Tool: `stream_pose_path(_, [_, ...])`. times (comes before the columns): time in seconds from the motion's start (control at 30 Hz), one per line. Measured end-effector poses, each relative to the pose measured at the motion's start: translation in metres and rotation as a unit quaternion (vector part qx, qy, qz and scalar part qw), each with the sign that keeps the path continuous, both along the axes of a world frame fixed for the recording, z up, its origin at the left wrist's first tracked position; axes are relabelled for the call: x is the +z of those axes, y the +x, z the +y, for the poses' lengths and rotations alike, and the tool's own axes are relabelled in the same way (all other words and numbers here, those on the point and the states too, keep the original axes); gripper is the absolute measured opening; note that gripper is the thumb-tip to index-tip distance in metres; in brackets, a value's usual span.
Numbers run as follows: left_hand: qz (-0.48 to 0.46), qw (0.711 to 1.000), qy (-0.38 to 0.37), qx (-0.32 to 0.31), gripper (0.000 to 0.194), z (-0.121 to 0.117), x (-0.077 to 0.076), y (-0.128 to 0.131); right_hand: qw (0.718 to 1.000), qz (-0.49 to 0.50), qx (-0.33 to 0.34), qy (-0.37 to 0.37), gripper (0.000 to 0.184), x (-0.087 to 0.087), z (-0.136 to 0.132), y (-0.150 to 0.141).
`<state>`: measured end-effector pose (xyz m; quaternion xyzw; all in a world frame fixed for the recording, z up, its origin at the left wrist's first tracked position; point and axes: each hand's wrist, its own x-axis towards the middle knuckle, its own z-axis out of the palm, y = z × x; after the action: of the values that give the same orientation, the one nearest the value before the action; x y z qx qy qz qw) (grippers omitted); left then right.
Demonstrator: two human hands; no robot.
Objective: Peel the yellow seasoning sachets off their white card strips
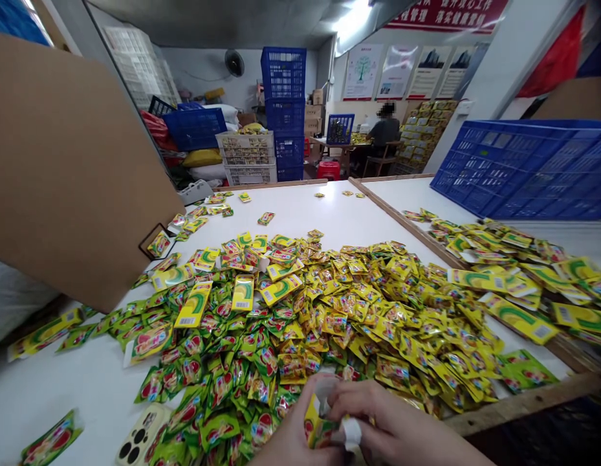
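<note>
My left hand [300,432] is wrapped around a small yellow printed carton [312,414] at the bottom middle, its open end facing up. The curled fingers of my right hand [378,414] grip the carton's open end and side. Something white, like tape, covers one right fingertip [352,432]. What may lie inside the carton is hidden. Just beyond both hands spreads a heap of yellow sachets [378,304], with green sachets [222,382] to its left. Several yellow cartons [193,304] with a green arc lie on top of the heap.
A pale phone [143,435] lies at the lower left. A large cardboard sheet [72,162] leans at left. Wooden strips [402,223] edge the white table [300,210]. More cartons and a blue crate [523,168] are at right. Behind, a person [386,133] sits near stacked crates [283,116].
</note>
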<state>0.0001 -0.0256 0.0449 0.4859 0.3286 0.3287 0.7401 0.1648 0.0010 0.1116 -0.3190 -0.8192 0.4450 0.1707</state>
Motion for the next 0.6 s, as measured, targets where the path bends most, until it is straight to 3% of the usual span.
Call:
stream_pose_path(0.1, [0.040, 0.998, 0.040, -0.023, 0.089, 0.016, 0.009, -0.001, 0.997, -0.016, -0.061, 0.051, 0.022, -0.002, 0.005, 0.028])
stream_pose_path(0.17, [0.166, 0.973, 0.144, 0.066, 0.072, 0.038, 0.024, -0.020, 0.968, -0.047, -0.168, 0.179, 0.024, 0.003, 0.017, 0.070])
stream_pose_path(0.2, [0.251, 0.935, 0.205, 0.141, 0.052, 0.050, 0.032, -0.035, 0.929, -0.081, -0.250, 0.261, 0.025, 0.009, 0.025, 0.094])
stream_pose_path(0.27, [0.421, 0.825, 0.285, 0.249, 0.026, 0.073, 0.044, -0.067, 0.784, -0.214, -0.438, 0.385, 0.027, 0.023, 0.041, 0.137])
stream_pose_path(0.3, [0.504, 0.778, 0.280, 0.248, 0.026, 0.080, 0.046, -0.081, 0.710, -0.271, -0.506, 0.409, 0.033, 0.028, 0.047, 0.149])
stream_pose_path(0.33, [0.576, 0.737, 0.262, 0.238, 0.029, 0.085, 0.045, -0.092, 0.664, -0.302, -0.537, 0.424, 0.038, 0.030, 0.051, 0.152])
stream_pose_path(0.37, [0.631, 0.704, 0.243, 0.215, 0.032, 0.086, 0.040, -0.099, 0.659, -0.306, -0.539, 0.426, 0.039, 0.028, 0.054, 0.145])
stream_pose_path(0.4, [0.669, 0.683, 0.227, 0.187, 0.034, 0.084, 0.034, -0.101, 0.693, -0.291, -0.510, 0.418, 0.036, 0.021, 0.056, 0.128])
stream_pose_path(0.43, [0.690, 0.670, 0.221, 0.161, 0.034, 0.080, 0.026, -0.101, 0.752, -0.248, -0.456, 0.406, 0.029, 0.009, 0.056, 0.104])
stream_pose_path(0.5, [0.691, 0.670, 0.238, 0.127, 0.031, 0.068, 0.010, -0.093, 0.882, -0.226, -0.294, 0.291, 0.021, -0.024, 0.054, 0.044])
stream_pose_path(0.6, [0.640, 0.711, 0.255, 0.139, 0.024, 0.052, -0.003, -0.081, 0.928, -0.219, -0.174, 0.245, 0.012, -0.070, 0.051, -0.030])
